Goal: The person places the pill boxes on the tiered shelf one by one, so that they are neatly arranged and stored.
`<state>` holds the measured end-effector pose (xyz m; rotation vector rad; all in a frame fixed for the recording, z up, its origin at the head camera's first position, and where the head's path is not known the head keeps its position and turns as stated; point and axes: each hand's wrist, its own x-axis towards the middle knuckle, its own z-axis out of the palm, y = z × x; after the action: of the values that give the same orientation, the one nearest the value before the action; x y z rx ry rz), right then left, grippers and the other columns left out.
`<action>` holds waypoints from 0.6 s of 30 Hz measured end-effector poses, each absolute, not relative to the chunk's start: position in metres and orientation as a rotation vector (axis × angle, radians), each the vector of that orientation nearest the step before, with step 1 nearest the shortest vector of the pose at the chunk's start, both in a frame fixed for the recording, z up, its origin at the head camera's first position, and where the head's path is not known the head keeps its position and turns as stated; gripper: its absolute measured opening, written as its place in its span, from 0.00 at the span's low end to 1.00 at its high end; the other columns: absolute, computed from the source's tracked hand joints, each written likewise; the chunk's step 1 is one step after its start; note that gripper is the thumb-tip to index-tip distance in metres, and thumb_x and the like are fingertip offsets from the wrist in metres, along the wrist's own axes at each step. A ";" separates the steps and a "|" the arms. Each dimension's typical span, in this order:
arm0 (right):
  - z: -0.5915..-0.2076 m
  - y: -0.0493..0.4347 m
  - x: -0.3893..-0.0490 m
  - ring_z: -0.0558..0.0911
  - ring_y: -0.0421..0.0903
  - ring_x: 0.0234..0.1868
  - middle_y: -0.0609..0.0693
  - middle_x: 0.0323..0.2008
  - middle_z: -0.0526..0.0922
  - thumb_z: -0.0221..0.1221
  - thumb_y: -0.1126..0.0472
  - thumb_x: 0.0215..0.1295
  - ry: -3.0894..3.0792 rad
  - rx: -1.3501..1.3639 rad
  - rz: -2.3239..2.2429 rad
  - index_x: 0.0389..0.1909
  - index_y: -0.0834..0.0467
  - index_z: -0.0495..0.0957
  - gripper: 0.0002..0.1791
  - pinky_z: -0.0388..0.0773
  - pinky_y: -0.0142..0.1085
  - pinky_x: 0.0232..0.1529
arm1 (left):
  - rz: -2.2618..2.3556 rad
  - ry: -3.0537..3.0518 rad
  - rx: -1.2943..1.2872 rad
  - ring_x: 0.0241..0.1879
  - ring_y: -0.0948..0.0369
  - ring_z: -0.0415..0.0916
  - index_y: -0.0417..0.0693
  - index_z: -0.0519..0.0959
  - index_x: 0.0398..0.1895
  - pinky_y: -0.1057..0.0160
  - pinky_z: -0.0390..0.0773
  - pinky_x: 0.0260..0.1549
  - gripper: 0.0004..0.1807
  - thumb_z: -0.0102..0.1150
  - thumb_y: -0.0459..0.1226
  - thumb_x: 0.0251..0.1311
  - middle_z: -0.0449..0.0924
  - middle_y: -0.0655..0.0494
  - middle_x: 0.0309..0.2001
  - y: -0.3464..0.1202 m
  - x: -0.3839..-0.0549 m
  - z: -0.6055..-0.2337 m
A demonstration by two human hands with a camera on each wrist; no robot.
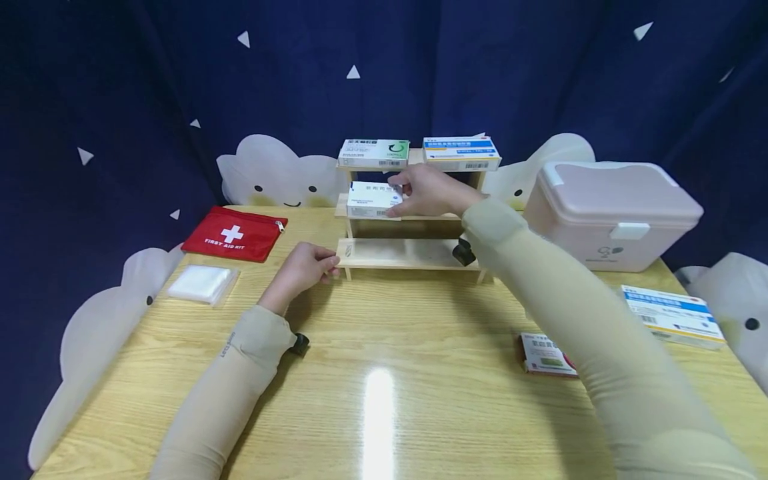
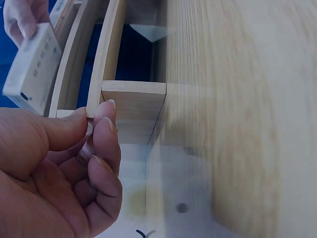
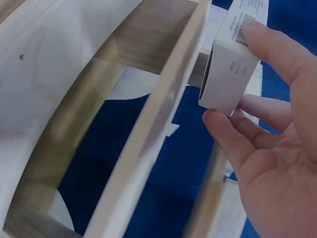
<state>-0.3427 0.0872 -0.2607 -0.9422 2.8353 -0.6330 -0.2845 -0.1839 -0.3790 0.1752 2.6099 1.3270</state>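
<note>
A small wooden tiered shelf (image 1: 408, 253) stands at the back of the table. My right hand (image 1: 433, 190) grips the right end of a white medicine box (image 1: 373, 200) at the left part of the middle tier. In the right wrist view, thumb and fingers pinch the end of that medicine box (image 3: 230, 64). My left hand (image 1: 306, 268) pinches the left end of the lowest tier between thumb and fingers, as the left wrist view shows at the shelf's edge (image 2: 99, 84). On the top tier lie a green-and-white box (image 1: 373, 153) and a blue-and-white box (image 1: 461, 153).
On the left lie a red first aid pouch (image 1: 234, 235) and a clear plastic packet (image 1: 201, 284). A pink lidded case (image 1: 612, 220) stands at the right, with another blue-and-white box (image 1: 673, 317) before it. A small red-and-white box (image 1: 545, 353) lies beside my right sleeve.
</note>
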 end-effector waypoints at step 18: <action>-0.277 0.070 -0.362 0.72 0.47 0.48 0.54 0.56 0.76 0.70 0.50 0.61 2.755 -0.718 -0.726 0.73 0.63 0.61 0.45 0.71 0.40 0.54 | 1.314 2.592 0.115 0.37 0.49 0.81 0.32 0.79 0.56 0.54 0.81 0.43 0.16 0.54 0.35 0.73 0.85 0.40 0.38 -0.183 -0.286 -0.379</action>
<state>-0.3620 0.0698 -0.2767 -0.7182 2.7553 -0.7256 -0.2863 -0.1826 -0.3794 0.1151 2.5925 1.3137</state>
